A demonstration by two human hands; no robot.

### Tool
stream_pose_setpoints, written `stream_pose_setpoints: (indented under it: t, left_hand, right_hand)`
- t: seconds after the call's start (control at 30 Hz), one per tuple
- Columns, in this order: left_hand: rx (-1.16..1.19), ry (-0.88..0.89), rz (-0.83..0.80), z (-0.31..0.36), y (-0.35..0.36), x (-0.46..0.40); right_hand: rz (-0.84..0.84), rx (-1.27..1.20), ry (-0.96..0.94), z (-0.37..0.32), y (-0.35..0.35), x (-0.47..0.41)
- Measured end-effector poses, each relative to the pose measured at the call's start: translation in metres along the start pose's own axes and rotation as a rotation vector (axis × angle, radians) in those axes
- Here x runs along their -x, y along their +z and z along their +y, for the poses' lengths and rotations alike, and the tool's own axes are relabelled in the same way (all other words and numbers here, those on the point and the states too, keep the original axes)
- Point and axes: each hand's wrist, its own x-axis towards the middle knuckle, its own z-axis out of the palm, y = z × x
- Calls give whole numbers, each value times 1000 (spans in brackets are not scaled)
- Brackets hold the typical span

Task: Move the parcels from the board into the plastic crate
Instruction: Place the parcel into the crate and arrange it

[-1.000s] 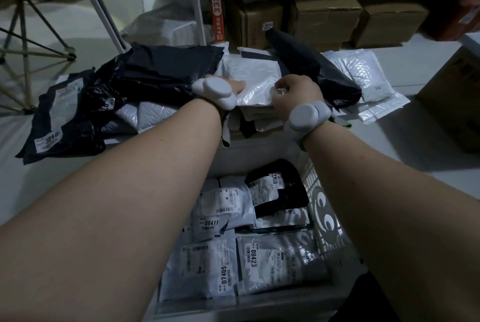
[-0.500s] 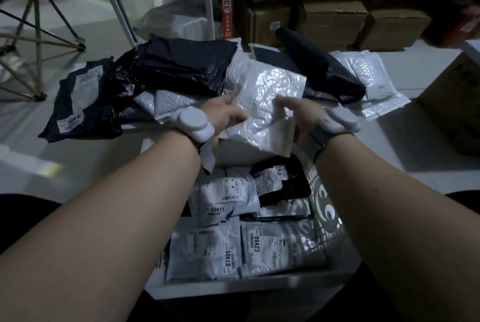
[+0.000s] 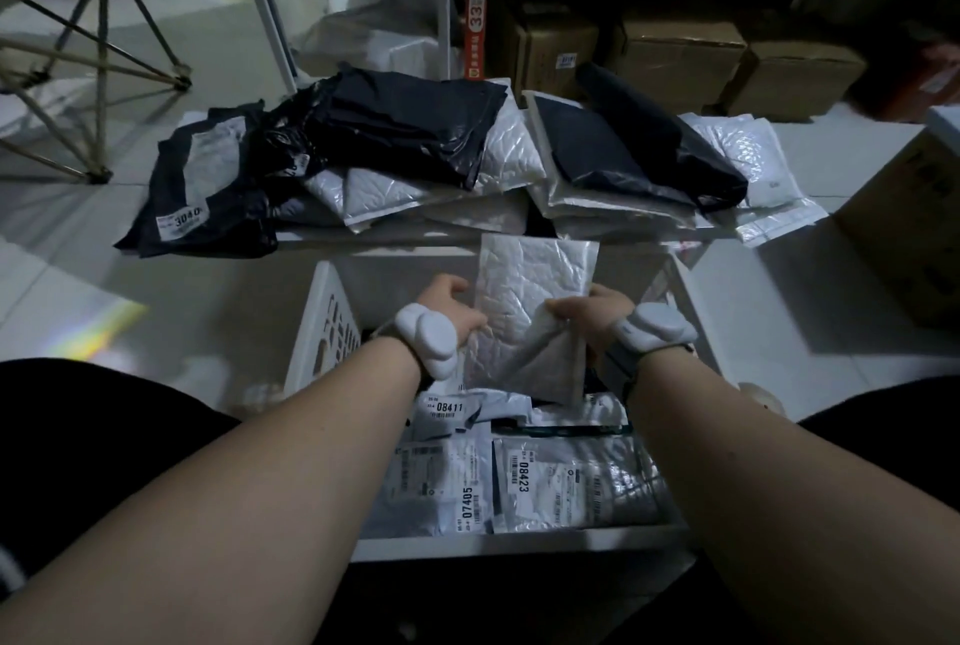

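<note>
Silvery bubble mailer (image 3: 530, 311) hangs upright over the white plastic crate (image 3: 324, 317), pinched at its edges by the left hand (image 3: 449, 304) and right hand (image 3: 589, 311). Lower it flat onto the labelled parcels (image 3: 566, 483) inside, probably label up; then release both grips together. More parcels wait on the board (image 3: 322, 238).

Both hands (image 3: 452, 307) (image 3: 592, 314) forward, fingers curled, gripping.

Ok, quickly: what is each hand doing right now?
Left hand: grips the left edge of the white mailer, above the crate.
Right hand: grips the same mailer's right edge.
</note>
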Motion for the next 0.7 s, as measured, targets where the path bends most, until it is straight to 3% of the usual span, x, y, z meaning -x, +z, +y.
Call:
stream_pose_setpoints:
  t: [0.1, 0.2, 0.3, 0.43, 0.53, 0.7]
  left_hand:
    - [-11, 17, 20, -11, 12, 5]
    - [-88, 101, -115, -13, 23, 14]
    - [-194, 157, -245, -11, 25, 20]
    - [-260, 175, -290, -14, 16, 17]
    - [-182, 159, -293, -17, 12, 13]
    - [-32, 87, -309, -14, 10, 13]
  right_hand:
    - [-15, 114, 56, 9, 5, 5]
    - [-26, 154, 111, 10, 9, 10]
    - [-70, 15, 153, 5, 14, 15]
    - [-188, -255, 173, -1, 16, 26]
    - [-331, -354, 128, -1, 15, 26]
    - [-422, -300, 137, 4, 19, 19]
